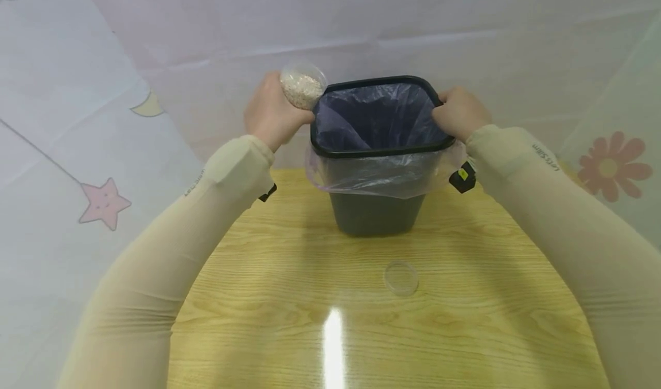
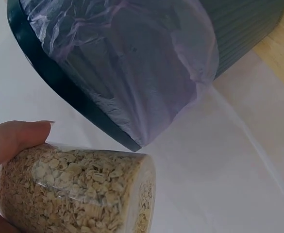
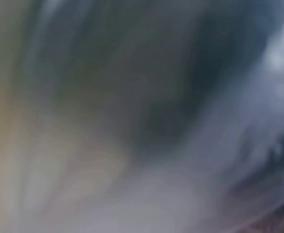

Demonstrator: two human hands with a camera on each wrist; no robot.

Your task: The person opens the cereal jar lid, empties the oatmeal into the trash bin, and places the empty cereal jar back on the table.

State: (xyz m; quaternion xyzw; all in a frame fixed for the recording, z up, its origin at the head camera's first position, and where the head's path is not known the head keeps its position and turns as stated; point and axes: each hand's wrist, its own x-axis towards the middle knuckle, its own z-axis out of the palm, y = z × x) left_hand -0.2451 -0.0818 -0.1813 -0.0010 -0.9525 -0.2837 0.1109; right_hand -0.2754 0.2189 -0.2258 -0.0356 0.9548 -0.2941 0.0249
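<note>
My left hand [image 1: 275, 113] grips a clear jar of oat flakes [image 1: 302, 89] beside the left rim of a dark waste bin [image 1: 376, 216]. In the left wrist view the jar lies tilted, its oats pressed against the clear wall, close by the bin's rim [image 2: 74, 94]. On the opposite side, my right hand [image 1: 461, 113] grips the bin's right rim, its fingertips hidden over the edge. A thin purple bin bag [image 1: 379, 175] lines the bin and is folded out over the rim. The right wrist view is a blur of bag and bin.
A round clear lid [image 1: 401, 278] lies flat on the wood-grain table [image 1: 268, 320] in front of the bin. Behind the bin hangs a pale sheet [image 1: 330, 22] with printed shapes. Its sides flank the table left and right.
</note>
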